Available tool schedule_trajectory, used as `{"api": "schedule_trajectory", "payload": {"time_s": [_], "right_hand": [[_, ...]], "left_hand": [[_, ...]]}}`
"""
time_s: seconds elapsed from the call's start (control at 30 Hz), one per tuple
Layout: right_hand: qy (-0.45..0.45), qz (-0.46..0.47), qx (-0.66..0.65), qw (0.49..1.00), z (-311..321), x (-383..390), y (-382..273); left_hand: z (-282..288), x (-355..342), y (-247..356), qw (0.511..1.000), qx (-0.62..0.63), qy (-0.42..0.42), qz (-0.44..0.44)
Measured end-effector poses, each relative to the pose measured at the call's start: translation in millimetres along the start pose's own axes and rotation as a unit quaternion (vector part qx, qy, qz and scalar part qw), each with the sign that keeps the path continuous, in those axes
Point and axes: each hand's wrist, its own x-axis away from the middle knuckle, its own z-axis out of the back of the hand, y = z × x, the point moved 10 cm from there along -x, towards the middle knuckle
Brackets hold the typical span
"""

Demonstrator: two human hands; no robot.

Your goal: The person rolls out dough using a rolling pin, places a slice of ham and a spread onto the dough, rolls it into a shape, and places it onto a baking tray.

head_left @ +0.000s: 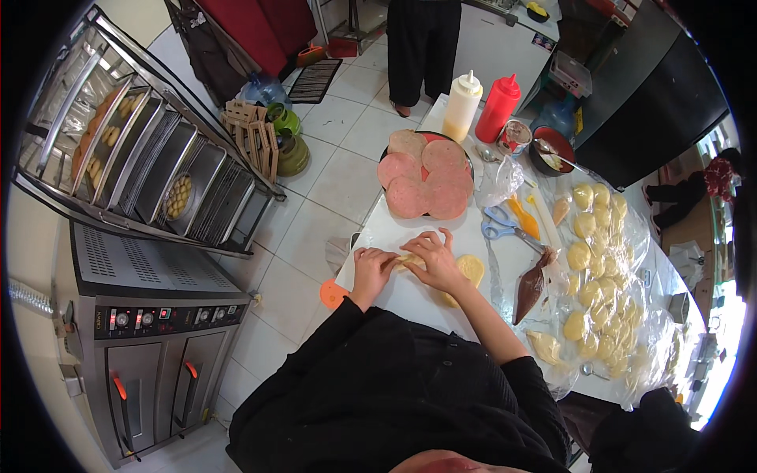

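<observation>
The person's left hand [374,273] has its fingers curled, gripping one end of a small pale dough piece [404,262], which lies on the white table between both hands. The right hand [432,261] grips the other end between thumb and fingers. Just right of that hand rests a flattened dough round [470,270]; beyond both hands sits a plate of pink meat slices [426,175]. Further right of the right hand are blue-handled scissors [502,225], a brown-filled piping bag [530,294] and dough balls [584,225] under clear plastic.
</observation>
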Motion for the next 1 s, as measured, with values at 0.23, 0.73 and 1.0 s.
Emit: {"api": "schedule_trajectory", "payload": {"time_s": [0.23, 0.73, 1.0], "right_hand": [[-0.089, -0.033, 0.017, 0.995, -18, 2, 16], [0.043, -0.005, 0.013, 0.999, 0, -5, 2], [-0.062, -0.007, 0.012, 0.998, -19, 5, 13]], "left_hand": [[7, 0, 7, 0.999, -0.007, 0.041, -0.011], [10, 3, -2, 0.998, 0.003, 0.059, -0.025], [23, 1, 10, 0.995, 0.032, 0.09, -0.011]]}}
